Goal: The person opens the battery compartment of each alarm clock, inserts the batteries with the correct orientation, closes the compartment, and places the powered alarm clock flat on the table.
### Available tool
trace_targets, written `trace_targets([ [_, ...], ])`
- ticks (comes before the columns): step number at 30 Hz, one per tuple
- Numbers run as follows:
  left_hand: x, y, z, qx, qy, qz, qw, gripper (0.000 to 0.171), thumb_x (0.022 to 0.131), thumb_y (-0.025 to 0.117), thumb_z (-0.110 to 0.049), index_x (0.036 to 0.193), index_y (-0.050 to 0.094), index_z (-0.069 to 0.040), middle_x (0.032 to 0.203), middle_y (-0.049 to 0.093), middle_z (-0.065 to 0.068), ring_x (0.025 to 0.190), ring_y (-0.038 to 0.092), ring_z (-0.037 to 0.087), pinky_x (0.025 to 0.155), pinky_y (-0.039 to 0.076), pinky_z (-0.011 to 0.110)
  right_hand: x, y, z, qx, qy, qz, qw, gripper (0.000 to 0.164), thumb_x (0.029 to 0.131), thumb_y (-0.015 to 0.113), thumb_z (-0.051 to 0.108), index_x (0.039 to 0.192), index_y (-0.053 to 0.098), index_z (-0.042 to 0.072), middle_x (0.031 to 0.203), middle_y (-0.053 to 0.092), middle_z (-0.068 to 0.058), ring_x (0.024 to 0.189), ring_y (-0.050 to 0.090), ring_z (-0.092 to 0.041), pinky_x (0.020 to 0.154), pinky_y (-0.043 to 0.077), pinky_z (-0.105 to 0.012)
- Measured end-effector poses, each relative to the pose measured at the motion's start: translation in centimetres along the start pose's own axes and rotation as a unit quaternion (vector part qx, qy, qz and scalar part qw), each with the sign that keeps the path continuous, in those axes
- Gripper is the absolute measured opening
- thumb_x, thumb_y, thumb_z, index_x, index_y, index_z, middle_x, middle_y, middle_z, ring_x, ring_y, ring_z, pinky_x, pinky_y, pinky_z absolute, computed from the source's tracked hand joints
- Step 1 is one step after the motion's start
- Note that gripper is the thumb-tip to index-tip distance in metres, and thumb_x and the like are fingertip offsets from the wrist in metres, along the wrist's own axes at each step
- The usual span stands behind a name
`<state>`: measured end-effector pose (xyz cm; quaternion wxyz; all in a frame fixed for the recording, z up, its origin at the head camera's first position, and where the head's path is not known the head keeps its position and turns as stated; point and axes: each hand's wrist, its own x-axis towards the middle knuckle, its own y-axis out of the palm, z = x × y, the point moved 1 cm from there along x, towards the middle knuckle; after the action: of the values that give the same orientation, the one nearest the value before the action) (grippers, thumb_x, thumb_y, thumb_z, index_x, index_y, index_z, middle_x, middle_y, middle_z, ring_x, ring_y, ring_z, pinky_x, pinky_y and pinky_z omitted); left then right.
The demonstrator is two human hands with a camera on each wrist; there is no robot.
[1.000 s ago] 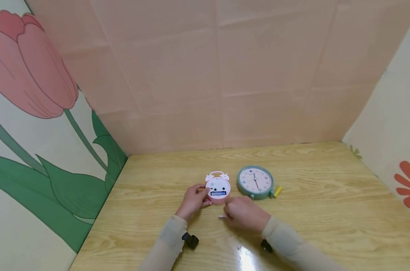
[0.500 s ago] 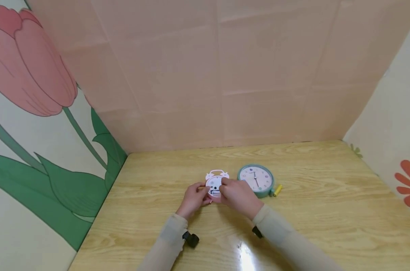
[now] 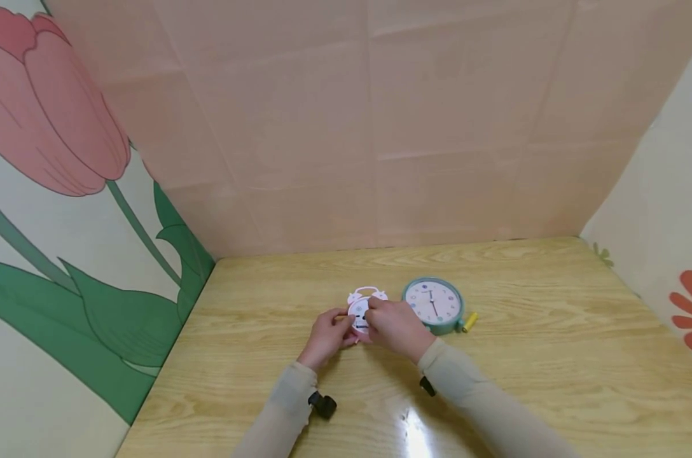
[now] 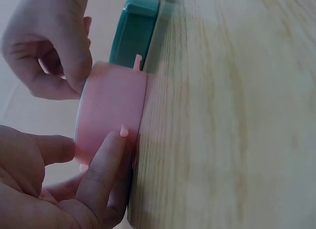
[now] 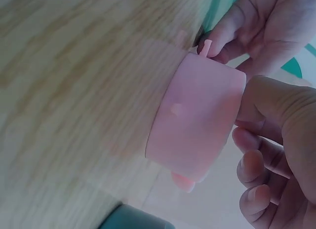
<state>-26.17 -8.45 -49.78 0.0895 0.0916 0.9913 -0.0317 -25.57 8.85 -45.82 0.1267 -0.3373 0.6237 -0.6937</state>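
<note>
A pink twin-bell alarm clock [image 3: 360, 309] lies flat on the table with its white back, dark knobs and battery slot [image 3: 361, 326] facing up. My left hand [image 3: 325, 336] grips its left side, the thumb at the upper rim and fingers along the pink side wall. Bent over the back is my right hand [image 3: 399, 327], its thumb and forefinger pinched together at the slot. They hide part of the back and most of the small white battery cover. In the right wrist view, the other right fingers [image 5: 254, 162] curl loosely beside the clock.
A teal round clock [image 3: 433, 302] lies face up just right of the pink clock, close to my right hand. Beside it is a small yellow battery-like cylinder [image 3: 469, 322]. The wooden table [image 3: 277, 286] meets a pink covered wall at the back.
My right hand has moved up and left from the table onto the pink clock's back, bringing a small pale piece to the slot. The left hand keeps its grip.
</note>
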Motion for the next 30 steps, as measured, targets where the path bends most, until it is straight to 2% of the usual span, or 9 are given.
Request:
trace_targets([
  [6,0.3,0.0,0.3,-0.007,0.005,-0.004,1.0,0.036,0.101,0.059,-0.013,0.13,0.057,0.008,0.084,0.063,0.009,0.068,0.064,0.012,0.069,0.065,0.029,0.1,-0.3,0.0,0.037,0.03,0.015,0.999,0.012,0.077,0.076,0.012,0.071,0.067,0.019,0.078,0.051,0.007,0.059,0.042,-0.006,0.048,0.039,-0.019],
  [9,0.3,0.0,0.2,-0.001,-0.003,-0.005,1.0,0.036,0.102,0.058,-0.014,0.131,0.057,0.007,0.086,0.063,0.01,0.069,0.064,0.013,0.07,0.065,0.03,0.1,-0.3,-0.1,0.058,0.04,0.015,0.997,0.013,0.077,0.075,0.01,0.071,0.068,0.019,0.077,0.05,0.008,0.059,0.042,-0.006,0.049,0.039,-0.02],
  [14,0.3,0.0,0.3,0.008,-0.013,-0.006,0.9999,0.038,0.102,0.058,-0.015,0.133,0.055,0.007,0.09,0.064,0.013,0.068,0.065,0.013,0.07,0.065,0.03,0.0,-0.2,-0.3,0.115,0.081,0.027,0.99,0.014,0.079,0.072,0.007,0.072,0.069,0.019,0.076,0.054,0.008,0.063,0.046,-0.007,0.052,0.042,-0.021],
  [18,0.3,-0.1,0.2,0.009,-0.016,-0.005,0.9998,0.038,0.102,0.058,-0.014,0.133,0.055,0.006,0.091,0.064,0.014,0.068,0.065,0.012,0.07,0.065,0.028,0.0,-0.4,-0.5,0.17,0.111,0.043,0.978,0.011,0.083,0.072,0.007,0.079,0.076,0.017,0.079,0.061,0.008,0.071,0.05,-0.008,0.058,0.047,-0.024],
  [24,0.2,0.1,0.1,0.013,-0.02,-0.01,0.9997,0.039,0.096,0.065,-0.011,0.131,0.058,0.005,0.085,0.061,0.011,0.067,0.066,0.011,0.068,0.064,0.024,0.0,-0.3,-0.8,0.231,0.132,0.055,0.962,0.005,0.087,0.076,0.008,0.088,0.08,0.011,0.084,0.066,0.005,0.078,0.057,-0.011,0.069,0.054,-0.027],
  [26,0.2,0.1,0.1,0.013,-0.019,-0.01,0.9997,0.04,0.095,0.067,-0.01,0.131,0.058,0.005,0.084,0.061,0.01,0.067,0.067,0.011,0.068,0.063,0.024,0.0,-0.1,-0.9,0.258,0.151,0.054,0.953,0.003,0.086,0.076,0.008,0.086,0.079,0.009,0.082,0.068,0.004,0.079,0.059,-0.011,0.071,0.056,-0.029],
  [30,0.2,0.1,0.1,0.009,-0.018,-0.01,0.9997,0.041,0.094,0.068,-0.009,0.131,0.057,0.006,0.083,0.062,0.011,0.067,0.067,0.012,0.067,0.063,0.024,0.0,0.3,-1.1,0.314,0.207,0.058,0.925,0.005,0.085,0.077,0.006,0.082,0.077,0.01,0.078,0.069,0.005,0.077,0.06,-0.01,0.068,0.056,-0.027],
])
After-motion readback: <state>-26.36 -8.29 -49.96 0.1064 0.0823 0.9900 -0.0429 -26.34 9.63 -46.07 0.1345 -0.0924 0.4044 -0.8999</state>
